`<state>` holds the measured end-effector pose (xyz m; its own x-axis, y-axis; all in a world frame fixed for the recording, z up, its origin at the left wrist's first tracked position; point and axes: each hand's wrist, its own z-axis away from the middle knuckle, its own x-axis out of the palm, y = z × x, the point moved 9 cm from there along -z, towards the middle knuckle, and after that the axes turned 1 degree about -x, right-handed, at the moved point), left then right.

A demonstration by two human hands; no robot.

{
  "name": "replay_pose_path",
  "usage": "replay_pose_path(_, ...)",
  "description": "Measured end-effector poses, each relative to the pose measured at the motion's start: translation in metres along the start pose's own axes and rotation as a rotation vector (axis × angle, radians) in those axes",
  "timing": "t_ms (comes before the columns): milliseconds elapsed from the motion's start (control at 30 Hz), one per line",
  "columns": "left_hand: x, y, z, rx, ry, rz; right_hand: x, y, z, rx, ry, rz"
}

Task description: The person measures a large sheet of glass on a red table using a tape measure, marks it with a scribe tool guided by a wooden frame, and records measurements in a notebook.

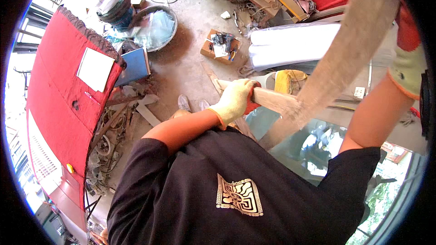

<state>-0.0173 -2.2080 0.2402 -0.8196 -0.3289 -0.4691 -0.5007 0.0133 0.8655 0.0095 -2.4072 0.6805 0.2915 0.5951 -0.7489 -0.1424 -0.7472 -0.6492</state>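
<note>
A T-shaped wooden piece (336, 63) rises in front of me, its long flat board slanting from beside my chest to the upper right. My left hand (234, 99), in a cream glove with a red palm, is closed round the shorter wooden bar that joins the board. High at the right rim, my right hand (407, 61) wears a matching glove and grips the board's edge near its far end; its fingertips are partly hidden. Under the board lies a reflective glass sheet (313, 143). A yellow cloth (290, 81) is beyond the bar.
On the left stands a red-covered table (59, 72) with a white sheet of paper (95, 69). A basin (170, 29) of glass offcuts and a wooden box (211, 52) carrying a drill (222, 41) sit on the floor. White wrapped rolls (290, 43) lie ahead right.
</note>
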Motion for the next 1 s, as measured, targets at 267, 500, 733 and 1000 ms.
replay_pose_path(267, -0.022, -0.026, -0.003, 0.074, -0.239, 0.090, -0.087, 0.029, -0.001, 0.129, 0.017, 0.203)
replay_pose_path(500, -0.076, -0.259, 0.116, -0.662, -0.335, -0.002, -0.115, 0.097, 0.094, 0.719, 0.618, 1.015)
replay_pose_path(733, -0.112, -0.337, 0.222, -0.915, -0.190, -0.162, -0.055, 0.329, 0.133, 0.744, 0.781, 0.597)
replay_pose_path(1000, -0.041, -0.358, 0.240, -1.199, 0.250, 0.265, 0.033, 0.619, 0.203, 0.900, 1.068, 0.149)
